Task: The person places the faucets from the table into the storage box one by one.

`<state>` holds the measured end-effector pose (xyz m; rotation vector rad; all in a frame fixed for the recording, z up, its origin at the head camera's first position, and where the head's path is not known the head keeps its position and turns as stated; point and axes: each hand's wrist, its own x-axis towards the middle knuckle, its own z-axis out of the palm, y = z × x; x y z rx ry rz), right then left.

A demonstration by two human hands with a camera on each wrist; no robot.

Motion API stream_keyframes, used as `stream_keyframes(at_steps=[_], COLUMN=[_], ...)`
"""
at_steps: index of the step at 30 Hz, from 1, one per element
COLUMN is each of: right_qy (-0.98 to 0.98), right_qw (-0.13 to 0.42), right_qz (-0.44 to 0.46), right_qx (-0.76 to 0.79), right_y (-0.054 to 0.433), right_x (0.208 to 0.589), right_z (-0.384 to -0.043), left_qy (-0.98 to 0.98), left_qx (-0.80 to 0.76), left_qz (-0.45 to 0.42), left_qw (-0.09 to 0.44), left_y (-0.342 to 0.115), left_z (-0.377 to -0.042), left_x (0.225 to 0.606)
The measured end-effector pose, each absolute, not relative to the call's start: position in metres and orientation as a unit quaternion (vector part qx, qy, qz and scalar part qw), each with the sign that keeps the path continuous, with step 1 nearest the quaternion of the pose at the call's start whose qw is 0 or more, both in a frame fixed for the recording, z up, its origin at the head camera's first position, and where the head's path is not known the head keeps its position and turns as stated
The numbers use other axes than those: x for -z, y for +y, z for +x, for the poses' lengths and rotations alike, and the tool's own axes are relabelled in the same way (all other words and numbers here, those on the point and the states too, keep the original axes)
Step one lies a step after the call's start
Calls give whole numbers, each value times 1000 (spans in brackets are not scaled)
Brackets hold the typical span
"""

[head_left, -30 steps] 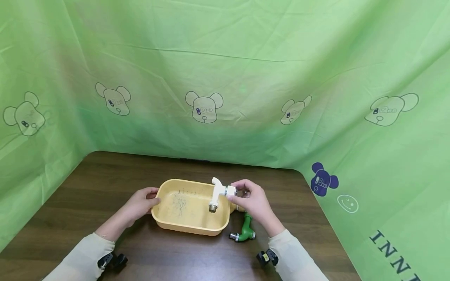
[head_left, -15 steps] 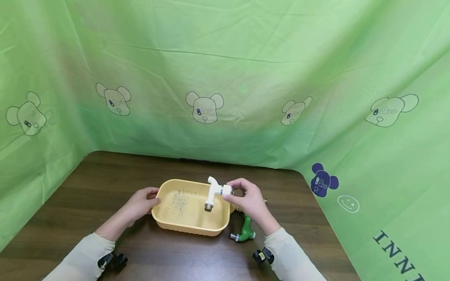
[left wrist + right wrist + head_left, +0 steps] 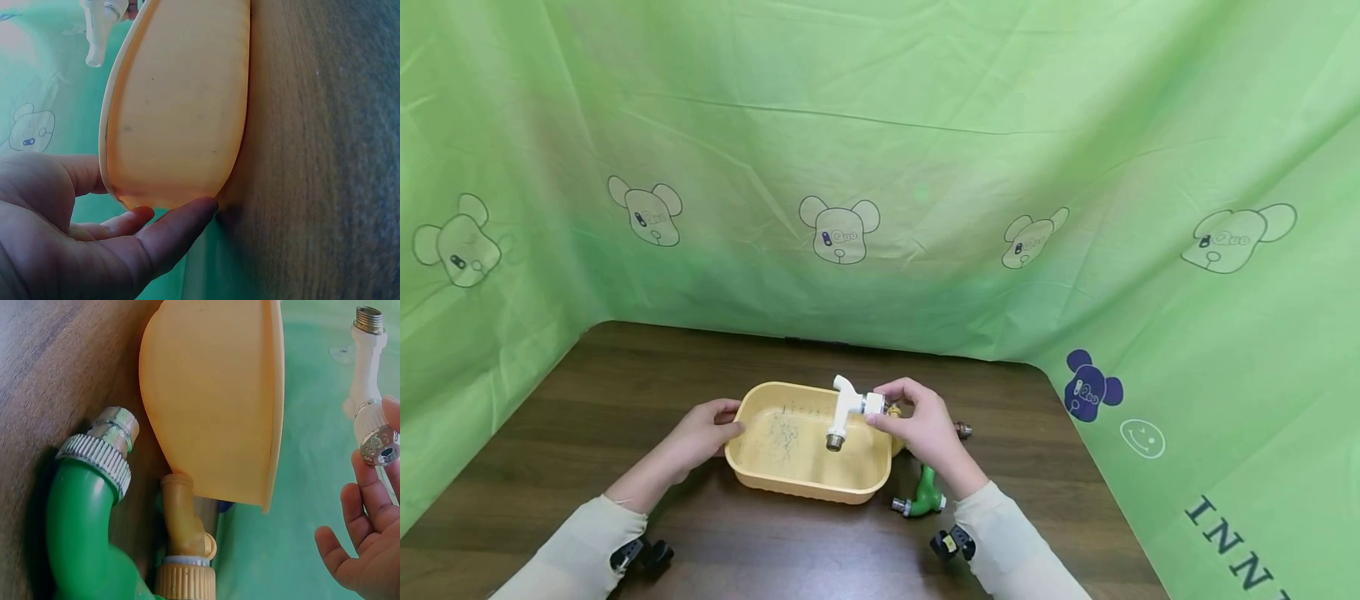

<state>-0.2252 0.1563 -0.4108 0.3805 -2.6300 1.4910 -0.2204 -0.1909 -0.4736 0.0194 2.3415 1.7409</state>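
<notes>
A white tap (image 3: pixel 843 408) with a metal threaded end hangs over the right part of a yellow plastic basin (image 3: pixel 767 482). My right hand (image 3: pixel 920 423) pinches the tap's ribbed collar between thumb and fingers, also seen in the right wrist view, where the other fingers are spread loosely. On the basin's left end, my left hand (image 3: pixel 698 435) grips the rim, thumb over the edge. The left wrist view shows its fingertips (image 3: pixel 203 206) against the outer wall. Dark specks mark the basin's floor.
A green tap (image 3: pixel 927 493) lies on the brown wooden table (image 3: pixel 737 550), right of the basin. A yellow-brown tap (image 3: pixel 178 519) lies close by the basin's right end. Beyond my right hand pokes a reddish-brown threaded end (image 3: pixel 963 430). Green cloth (image 3: pixel 925 100) hangs around the table.
My right hand has moved left with the white tap, carrying it farther in over the basin. The left hand keeps its grip and the basin has hardly shifted.
</notes>
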Motion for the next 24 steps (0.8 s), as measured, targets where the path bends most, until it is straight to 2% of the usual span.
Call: stream_keyframes(at_steps=[24], right_qy=[-857], right_qw=[44], right_qz=[140], right_qx=[-494], right_y=[136], right_x=[413], right_z=[-232], left_qy=[798], left_qx=[-593], left_qz=[10], left_qw=[111], left_y=[-191], left_z=[-220], left_x=[474])
